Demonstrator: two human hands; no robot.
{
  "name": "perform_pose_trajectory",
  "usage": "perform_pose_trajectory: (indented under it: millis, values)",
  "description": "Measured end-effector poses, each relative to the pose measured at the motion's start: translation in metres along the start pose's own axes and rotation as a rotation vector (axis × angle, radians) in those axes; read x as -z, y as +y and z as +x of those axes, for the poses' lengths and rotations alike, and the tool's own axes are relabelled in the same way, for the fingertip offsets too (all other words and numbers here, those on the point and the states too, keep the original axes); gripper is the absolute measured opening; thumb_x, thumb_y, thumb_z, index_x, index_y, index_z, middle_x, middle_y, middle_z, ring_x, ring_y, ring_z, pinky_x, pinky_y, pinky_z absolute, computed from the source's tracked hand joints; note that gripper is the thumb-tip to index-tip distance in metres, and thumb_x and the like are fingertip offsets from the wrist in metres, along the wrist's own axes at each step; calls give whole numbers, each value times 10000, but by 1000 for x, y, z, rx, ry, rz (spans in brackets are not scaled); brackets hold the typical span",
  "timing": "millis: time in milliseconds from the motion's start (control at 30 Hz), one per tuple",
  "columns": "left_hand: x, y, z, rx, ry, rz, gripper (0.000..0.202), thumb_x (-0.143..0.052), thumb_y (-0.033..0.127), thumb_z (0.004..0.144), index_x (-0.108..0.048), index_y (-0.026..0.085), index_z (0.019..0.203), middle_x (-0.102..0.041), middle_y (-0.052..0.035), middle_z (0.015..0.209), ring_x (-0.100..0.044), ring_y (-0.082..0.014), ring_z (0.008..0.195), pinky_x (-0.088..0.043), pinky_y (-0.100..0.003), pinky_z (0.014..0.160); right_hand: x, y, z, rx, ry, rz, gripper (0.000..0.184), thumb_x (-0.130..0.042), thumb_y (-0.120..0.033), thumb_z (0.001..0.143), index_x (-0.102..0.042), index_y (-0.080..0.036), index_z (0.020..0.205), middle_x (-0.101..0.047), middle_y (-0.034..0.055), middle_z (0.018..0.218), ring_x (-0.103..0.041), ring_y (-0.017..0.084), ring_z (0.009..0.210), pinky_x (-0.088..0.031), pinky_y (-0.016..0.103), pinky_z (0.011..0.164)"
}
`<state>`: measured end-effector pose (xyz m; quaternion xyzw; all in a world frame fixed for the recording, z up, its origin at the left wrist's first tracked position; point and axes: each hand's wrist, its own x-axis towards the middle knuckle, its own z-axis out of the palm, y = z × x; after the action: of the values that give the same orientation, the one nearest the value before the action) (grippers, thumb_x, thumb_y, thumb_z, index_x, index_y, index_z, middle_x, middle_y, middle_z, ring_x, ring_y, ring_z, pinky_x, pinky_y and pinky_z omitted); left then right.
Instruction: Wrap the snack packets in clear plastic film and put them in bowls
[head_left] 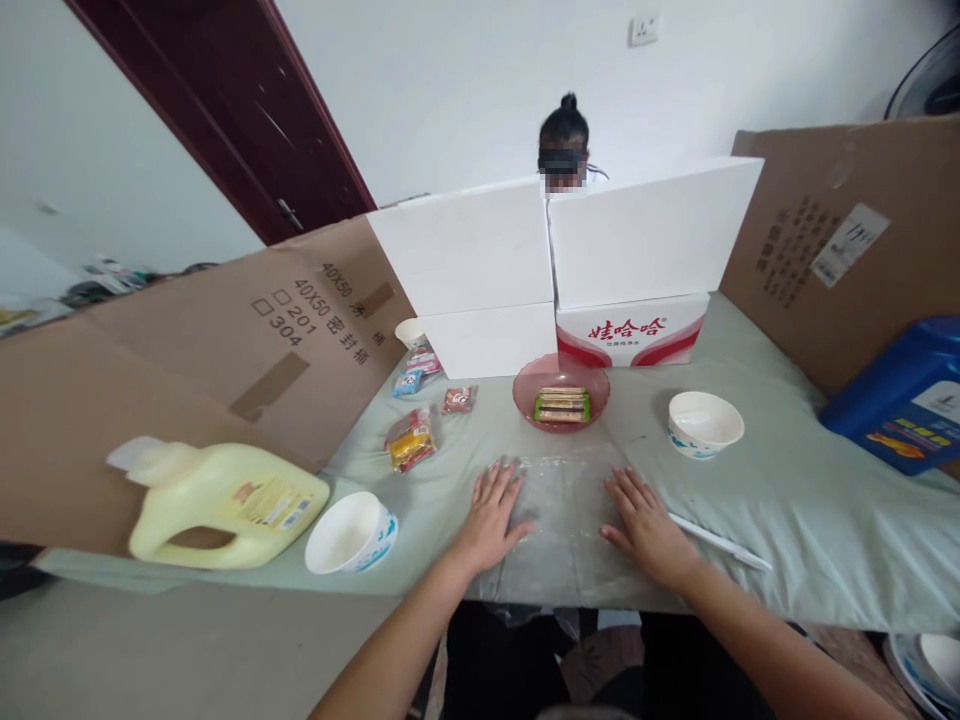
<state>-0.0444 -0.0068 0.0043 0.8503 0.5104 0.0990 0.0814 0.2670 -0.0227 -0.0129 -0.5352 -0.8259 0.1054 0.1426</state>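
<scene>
A clear plastic sheet or bag [559, 520] lies flat at the table's front edge. My left hand [489, 515] rests palm down on its left side, fingers spread. On its right side lies my right hand [646, 525], also flat with fingers apart. Just beyond the plastic stands a pinkish see-through bowl [525, 400] with several green-ended wrapped snack sticks [562, 404] in it. A white stick-like item [724, 543] lies beside my right hand. To the left of the bowl are a red and yellow snack packet [410, 440] and a small reddish packet [458, 400].
Paper bowls stand at left [352, 535] and right [705, 425]. A pale yellow jug [225, 505] lies at left; a blue jug [900, 395] is at right. White panels [465, 250], a red-and-white box [634, 332] and cardboard [300, 340] bound the table. A person [564, 135] is behind them.
</scene>
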Motion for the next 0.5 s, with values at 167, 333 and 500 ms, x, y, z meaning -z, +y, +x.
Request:
perform_pose_trajectory:
  millis: [167, 333, 500]
  values:
    - [8, 17, -49, -293, -57, -198, 646, -642, 633, 731, -560, 180, 1184, -553, -154, 1265, -456, -333, 1250, -364, -512, 1069, 37, 21, -39, 246, -227, 220, 783, -615, -639, 759, -475, -181, 1379, -423, 143, 1460, -244, 300, 1414, -246, 480, 1139]
    - [-6, 26, -83, -402, -80, -151, 353, -628, 369, 816, -568, 199, 1119, -560, -140, 1289, -417, -338, 1306, -347, -573, 1076, 44, 15, -67, 230, -317, 261, 355, -523, -413, 884, -639, -229, 1165, -496, 80, 1413, -287, 247, 1403, -219, 466, 1153]
    - [7, 31, -85, -230, -29, -386, 151, -436, 164, 895, -576, 211, 861, -623, -97, 1187, -531, -242, 1211, -456, -413, 1003, 47, -1, -70, 234, -281, 373, 275, -377, -277, 934, -647, -237, 973, -663, 64, 1157, -503, 205, 1239, -316, 411, 1095]
